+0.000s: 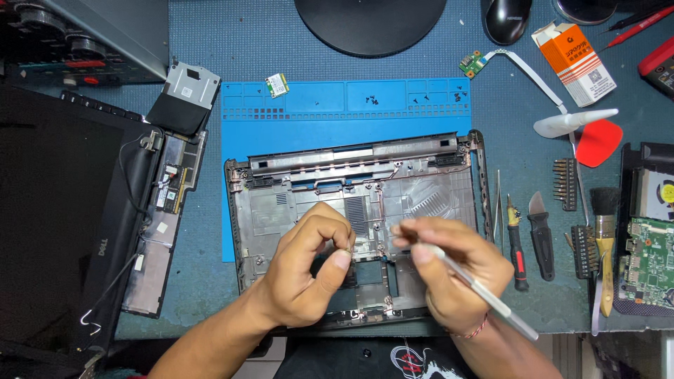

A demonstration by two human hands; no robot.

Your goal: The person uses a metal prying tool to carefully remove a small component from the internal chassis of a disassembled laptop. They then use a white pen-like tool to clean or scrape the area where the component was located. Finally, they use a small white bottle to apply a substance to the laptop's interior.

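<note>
At the table's left edge lies a detached laptop screen (63,217) with its hinge strip and loose cables, close beside the empty laptop shell (358,210), which sits on a blue mat (337,105) at the middle of the near edge. The left hand (309,270) hovers over the shell, thumb and forefinger pinched shut on something tiny, too small to identify. Just to its right, the right hand (453,270) grips a slim silver tool (484,291), perhaps tweezers, its tip meeting the left fingertips. The pinched piece could slip and drop among the shell's ribs, I judge, since the grip is so fine. Right of the shell, a screwdriver (516,249), a knife (540,235), a brush (604,238) and a circuit board (649,263) crowd the right edge, leaving little elbow room; small screws (372,100) lie in the mat's far trays.
</note>
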